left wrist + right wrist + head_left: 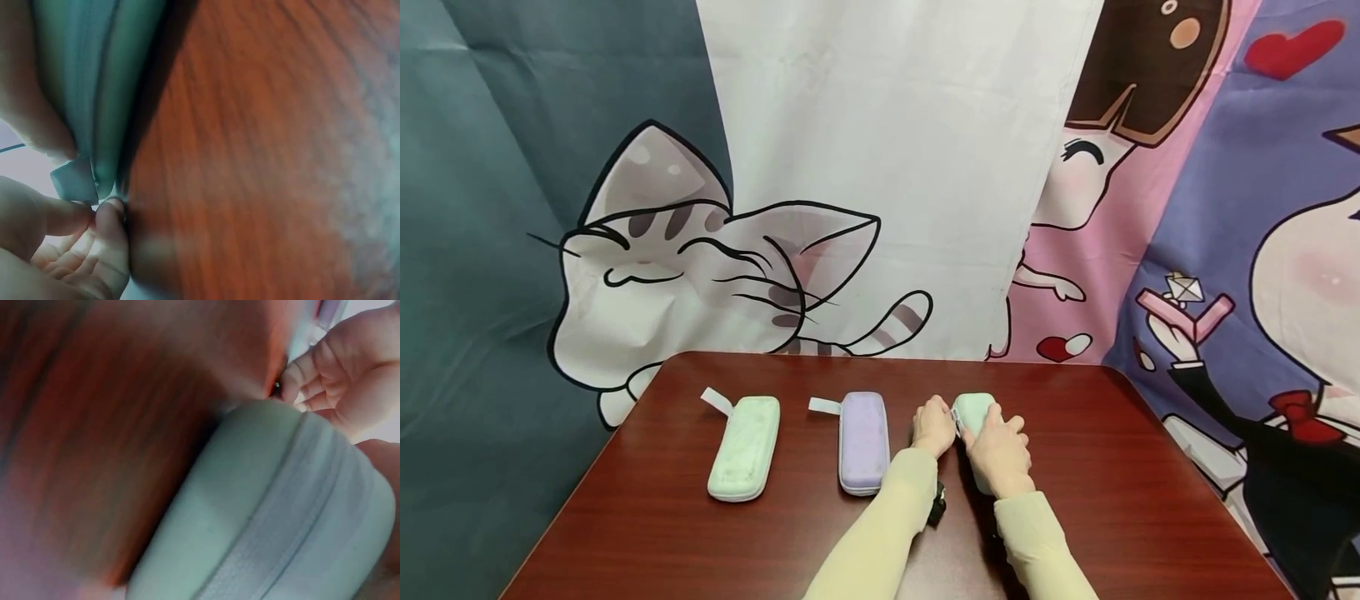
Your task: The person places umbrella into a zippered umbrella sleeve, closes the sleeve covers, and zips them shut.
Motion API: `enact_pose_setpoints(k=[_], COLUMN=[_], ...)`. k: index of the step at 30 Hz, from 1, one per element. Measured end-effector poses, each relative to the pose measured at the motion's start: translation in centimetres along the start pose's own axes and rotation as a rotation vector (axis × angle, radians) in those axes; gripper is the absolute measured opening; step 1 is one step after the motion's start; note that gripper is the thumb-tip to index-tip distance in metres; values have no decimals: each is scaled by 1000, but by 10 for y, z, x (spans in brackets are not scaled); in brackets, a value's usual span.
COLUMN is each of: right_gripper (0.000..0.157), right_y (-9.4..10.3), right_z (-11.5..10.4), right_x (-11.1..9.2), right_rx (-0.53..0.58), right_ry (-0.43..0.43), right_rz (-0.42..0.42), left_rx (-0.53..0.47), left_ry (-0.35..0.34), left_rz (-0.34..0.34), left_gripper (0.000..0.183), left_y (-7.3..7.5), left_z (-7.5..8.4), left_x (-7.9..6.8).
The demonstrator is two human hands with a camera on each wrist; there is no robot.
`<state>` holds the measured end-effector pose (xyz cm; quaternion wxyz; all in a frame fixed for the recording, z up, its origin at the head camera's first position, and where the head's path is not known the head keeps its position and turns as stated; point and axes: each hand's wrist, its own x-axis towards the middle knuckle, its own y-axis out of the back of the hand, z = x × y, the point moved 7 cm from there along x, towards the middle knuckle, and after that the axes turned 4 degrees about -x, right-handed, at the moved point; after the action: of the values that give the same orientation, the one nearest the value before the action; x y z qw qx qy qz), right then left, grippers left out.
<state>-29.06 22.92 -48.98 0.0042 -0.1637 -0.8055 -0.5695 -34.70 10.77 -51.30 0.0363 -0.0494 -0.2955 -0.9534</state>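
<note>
A mint green zip case (973, 406) lies on the table at the right of a row of three. My right hand (1002, 450) lies over it and grips its sides. The right wrist view shows the case (250, 506) closed, with its zip seam running along the side. At the case's far left corner is my left hand (934, 427). In the left wrist view its thumb and forefinger (112, 222) pinch the end of a small grey tab (75, 180) at the end of the case. The right thumb (47, 131) presses the case beside that tab.
A purple zip case (863, 442) lies just left of my left forearm, and a pale green zip case (745, 450) farther left. Each has a white strap sticking out at its far left corner. A printed cloth (895, 167) hangs behind the brown table (662, 550).
</note>
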Motion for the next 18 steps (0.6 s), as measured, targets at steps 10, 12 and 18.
enact_pose_setpoints(k=[10, 12, 18], right_gripper=[67, 69, 69], right_y=[12, 15, 23], right_z=[7, 8, 8], right_x=[-1, -2, -4], right_rx=[86, 91, 58], right_ry=[26, 38, 52], right_rz=[-75, -100, -128], left_rx=[-87, -100, -74], left_ry=[20, 15, -9], left_rz=[-118, -156, -223], left_gripper=[21, 25, 38], left_y=[-1, 0, 13], left_z=[10, 13, 20], left_x=[-3, -6, -14])
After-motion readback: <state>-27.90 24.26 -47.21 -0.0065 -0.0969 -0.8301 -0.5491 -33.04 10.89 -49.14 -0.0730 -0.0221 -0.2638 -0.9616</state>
